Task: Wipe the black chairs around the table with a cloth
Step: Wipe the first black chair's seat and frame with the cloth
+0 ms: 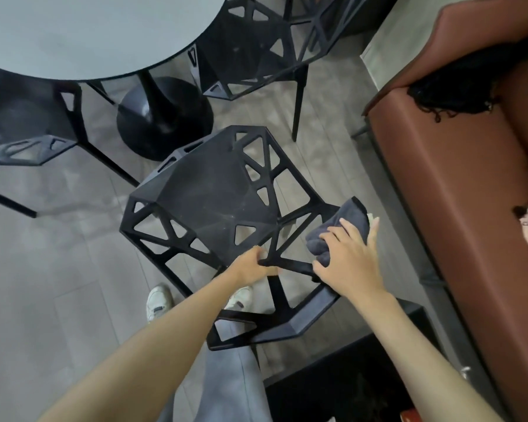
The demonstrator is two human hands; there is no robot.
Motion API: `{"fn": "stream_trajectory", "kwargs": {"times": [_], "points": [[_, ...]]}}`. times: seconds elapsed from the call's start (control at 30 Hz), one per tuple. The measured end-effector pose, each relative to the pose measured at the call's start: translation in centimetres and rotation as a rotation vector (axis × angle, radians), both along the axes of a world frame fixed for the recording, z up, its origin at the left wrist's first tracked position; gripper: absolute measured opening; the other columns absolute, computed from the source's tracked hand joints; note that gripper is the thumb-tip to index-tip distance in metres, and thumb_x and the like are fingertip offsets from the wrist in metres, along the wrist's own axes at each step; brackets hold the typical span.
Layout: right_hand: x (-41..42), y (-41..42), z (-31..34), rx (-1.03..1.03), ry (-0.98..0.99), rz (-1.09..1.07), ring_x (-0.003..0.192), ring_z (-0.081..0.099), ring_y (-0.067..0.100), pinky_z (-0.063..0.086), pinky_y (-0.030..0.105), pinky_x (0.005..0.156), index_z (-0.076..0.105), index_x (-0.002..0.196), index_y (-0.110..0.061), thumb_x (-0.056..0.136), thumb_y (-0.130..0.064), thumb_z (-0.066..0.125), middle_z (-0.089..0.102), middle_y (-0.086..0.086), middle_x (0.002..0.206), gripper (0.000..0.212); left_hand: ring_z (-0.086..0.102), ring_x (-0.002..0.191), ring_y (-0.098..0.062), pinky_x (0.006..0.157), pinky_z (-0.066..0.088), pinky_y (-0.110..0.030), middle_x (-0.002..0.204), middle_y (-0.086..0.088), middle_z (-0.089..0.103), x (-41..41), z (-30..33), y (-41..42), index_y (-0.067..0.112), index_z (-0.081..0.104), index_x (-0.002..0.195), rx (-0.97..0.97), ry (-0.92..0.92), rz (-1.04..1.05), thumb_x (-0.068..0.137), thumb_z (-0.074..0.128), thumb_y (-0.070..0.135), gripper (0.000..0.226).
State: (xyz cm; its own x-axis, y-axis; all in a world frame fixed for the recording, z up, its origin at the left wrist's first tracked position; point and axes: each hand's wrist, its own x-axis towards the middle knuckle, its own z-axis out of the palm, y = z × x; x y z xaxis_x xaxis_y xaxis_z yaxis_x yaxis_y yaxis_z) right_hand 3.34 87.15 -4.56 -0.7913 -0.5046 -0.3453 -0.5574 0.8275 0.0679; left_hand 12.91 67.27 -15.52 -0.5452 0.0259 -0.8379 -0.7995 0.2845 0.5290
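The nearest black chair (214,202) is seen from above, turned away from the round surface (89,35), with its open lattice backrest closest to the person. One strut of that backrest is gripped by the left hand (253,264), fingers curled round it, apparently so that the chair is kept steady while it is cleaned. A bunched dark grey cloth (339,231) is pressed against the right-hand edge of the frame by the right hand (348,260), whose fingers are spread fairly flat over the fabric rather than closed round it; whether the thumb is tucked under the cloth cannot be told. The wiping is judged to be at the backrest and side struts of this chair. Two more black chairs, one beyond (265,47) and one at the left (28,126), are tucked at the surface, and a brown sofa (439,184) stands just beside the work.
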Motion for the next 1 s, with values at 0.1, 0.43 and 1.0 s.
{"fn": "stream_trajectory", "kwargs": {"times": [0.1,0.43,1.0], "points": [[-0.9,-0.4,0.3,0.144,-0.034,0.048,0.15,0.036,0.028,-0.008,0.068,0.121,0.059,0.14,-0.024,0.079,-0.064,0.06,0.053,0.003,0.152,0.073,0.053,0.133,-0.025,0.114,0.043,-0.043,0.143,-0.002,0.057,-1.6,-2.5,1.3,0.02,0.048,0.143,-0.005,-0.038,-0.059,0.073,0.088,0.047,0.086],[-5.9,-5.9,-4.4,0.552,-0.149,0.085,0.158,0.008,0.027,-0.01,0.062,0.122,0.032,0.16,-0.022,0.102,-0.043,0.048,0.023,0.003,0.169,0.064,0.057,0.131,-0.026,0.112,0.044,-0.048,0.141,0.009,0.062,-1.9,-5.8,1.9,0.04,0.039,0.152,-0.131,0.006,-0.025,0.069,0.089,0.048,0.098],[-5.9,-4.5,-3.5,0.653,-0.14,0.113,0.16,-0.001,0.025,-0.002,0.056,0.126,0.008,0.165,-0.018,0.101,-0.06,0.033,0.004,0.002,0.173,0.081,0.063,0.119,-0.017,0.085,0.043,-0.031,0.121,0.021,0.07,-1.0,-6.0,2.3,0.052,0.025,0.156,-0.091,0.044,0.036,0.069,0.085,0.045,0.105]]}}
